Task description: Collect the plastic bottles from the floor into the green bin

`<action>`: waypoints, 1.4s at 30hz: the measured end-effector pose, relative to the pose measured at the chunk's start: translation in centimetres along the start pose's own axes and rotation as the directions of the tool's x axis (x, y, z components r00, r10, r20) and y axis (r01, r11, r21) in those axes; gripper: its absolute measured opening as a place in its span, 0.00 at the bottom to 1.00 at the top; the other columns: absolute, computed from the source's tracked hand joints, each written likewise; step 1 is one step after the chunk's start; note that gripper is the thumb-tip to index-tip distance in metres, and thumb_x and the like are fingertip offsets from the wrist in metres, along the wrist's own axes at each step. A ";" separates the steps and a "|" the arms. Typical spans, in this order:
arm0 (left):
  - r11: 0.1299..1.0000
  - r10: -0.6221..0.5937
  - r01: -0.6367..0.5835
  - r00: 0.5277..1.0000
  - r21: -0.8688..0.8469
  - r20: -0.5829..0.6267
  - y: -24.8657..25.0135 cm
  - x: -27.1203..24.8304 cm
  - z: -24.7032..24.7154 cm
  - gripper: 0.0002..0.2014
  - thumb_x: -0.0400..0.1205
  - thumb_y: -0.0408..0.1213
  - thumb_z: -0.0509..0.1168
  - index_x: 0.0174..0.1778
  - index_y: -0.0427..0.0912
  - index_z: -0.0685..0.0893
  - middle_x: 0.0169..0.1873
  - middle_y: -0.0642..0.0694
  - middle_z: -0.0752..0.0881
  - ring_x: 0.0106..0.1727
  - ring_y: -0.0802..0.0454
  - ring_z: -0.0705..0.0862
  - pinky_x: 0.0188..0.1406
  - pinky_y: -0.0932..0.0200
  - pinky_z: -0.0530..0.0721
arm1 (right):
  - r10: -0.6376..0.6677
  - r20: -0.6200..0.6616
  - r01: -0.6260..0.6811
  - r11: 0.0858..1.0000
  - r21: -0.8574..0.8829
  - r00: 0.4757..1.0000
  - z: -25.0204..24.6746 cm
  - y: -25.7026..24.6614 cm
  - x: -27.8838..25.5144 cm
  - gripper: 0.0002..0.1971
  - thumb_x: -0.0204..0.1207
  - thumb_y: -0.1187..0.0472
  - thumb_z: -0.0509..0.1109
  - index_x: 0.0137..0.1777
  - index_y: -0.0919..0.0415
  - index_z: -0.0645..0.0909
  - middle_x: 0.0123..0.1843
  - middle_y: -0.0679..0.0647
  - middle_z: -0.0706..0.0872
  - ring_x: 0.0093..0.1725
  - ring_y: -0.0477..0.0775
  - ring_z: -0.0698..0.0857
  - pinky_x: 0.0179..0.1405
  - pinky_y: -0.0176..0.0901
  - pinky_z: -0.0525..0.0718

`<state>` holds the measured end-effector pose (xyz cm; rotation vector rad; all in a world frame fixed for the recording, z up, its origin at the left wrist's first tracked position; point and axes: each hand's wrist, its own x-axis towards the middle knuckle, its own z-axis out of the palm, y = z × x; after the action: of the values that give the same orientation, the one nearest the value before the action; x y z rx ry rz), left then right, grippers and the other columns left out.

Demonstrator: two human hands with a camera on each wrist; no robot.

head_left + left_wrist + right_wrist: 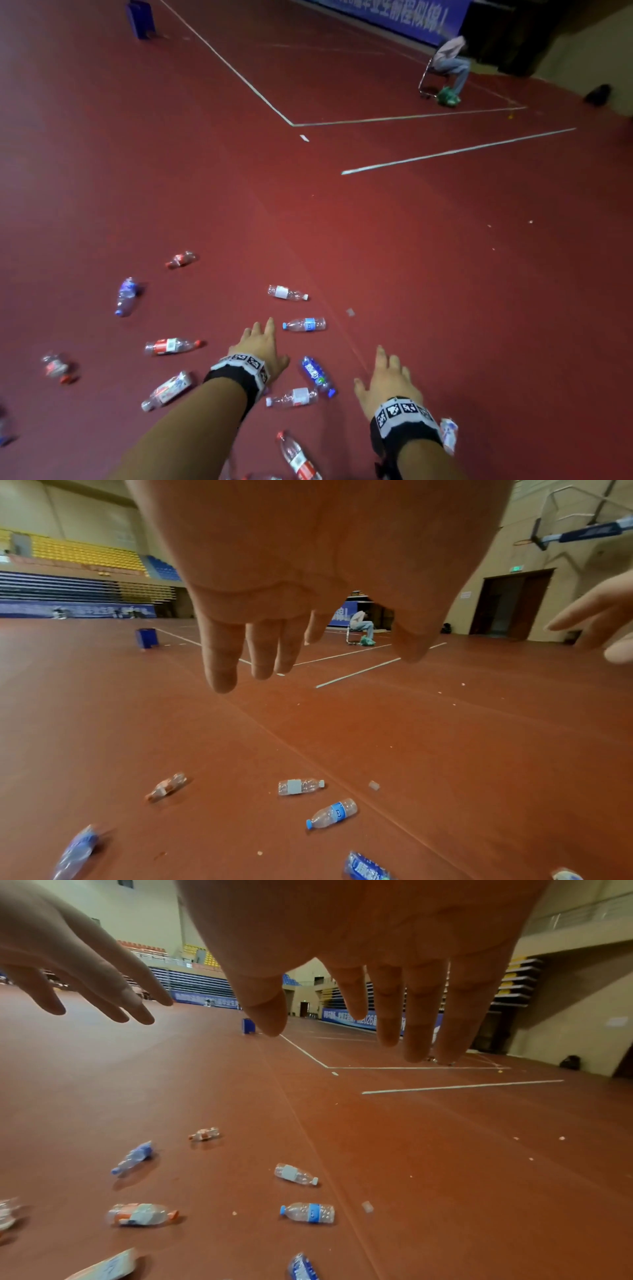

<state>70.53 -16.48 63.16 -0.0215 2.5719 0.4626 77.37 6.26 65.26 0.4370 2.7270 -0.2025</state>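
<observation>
Several clear plastic bottles lie scattered on the red floor (411,274). My left hand (262,346) hovers above them with straight, spread fingers and holds nothing. Just past its fingertips lies a bottle with a light blue label (305,324), also seen from the left wrist (331,813). A dark blue-labelled bottle (318,375) lies between my hands. My right hand (388,380) is spread and empty too, to the right of that bottle. A white-labelled bottle (287,293) lies farther out. No green bin shows in any view.
A blue box (140,19) stands far off at the upper left. A person sits on a chair (448,65) at the back right beside something green on the floor. White court lines (455,149) cross the floor. A dark bag (597,94) lies by the wall.
</observation>
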 end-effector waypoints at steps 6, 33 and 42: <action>1.000 -0.019 0.019 0.986 0.002 0.167 0.6 9.6 2.2 0.45 0.82 0.55 0.62 0.86 0.50 0.40 0.86 0.41 0.48 0.86 0.39 0.51 0.82 0.39 0.60 | 0.041 0.145 -0.041 0.999 0.001 0.989 2.1 -0.5 8.0 0.46 0.81 0.38 0.59 0.87 0.51 0.35 0.86 0.51 0.54 0.82 0.55 0.61 0.74 0.50 0.72; 0.947 -0.317 0.276 0.882 0.163 0.349 -14.2 46.5 57.7 0.64 0.70 0.65 0.71 0.79 0.58 0.22 0.83 0.45 0.29 0.86 0.43 0.40 0.78 0.28 0.57 | -0.107 0.456 0.079 0.994 0.081 0.883 62.1 3.5 57.3 0.57 0.64 0.45 0.80 0.86 0.53 0.47 0.85 0.61 0.57 0.82 0.66 0.62 0.78 0.55 0.65; 0.971 -0.216 0.149 0.884 0.189 0.415 -8.6 48.0 53.7 0.66 0.68 0.62 0.75 0.76 0.66 0.20 0.83 0.44 0.27 0.86 0.42 0.38 0.76 0.24 0.58 | 0.069 0.545 -0.064 0.998 -0.028 0.835 54.2 13.4 51.6 0.47 0.64 0.50 0.78 0.81 0.52 0.57 0.73 0.58 0.71 0.71 0.65 0.75 0.67 0.57 0.79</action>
<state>56.49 -3.38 -6.83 -0.0969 2.1313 0.1715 54.34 22.39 -5.39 0.3963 2.1434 -0.2528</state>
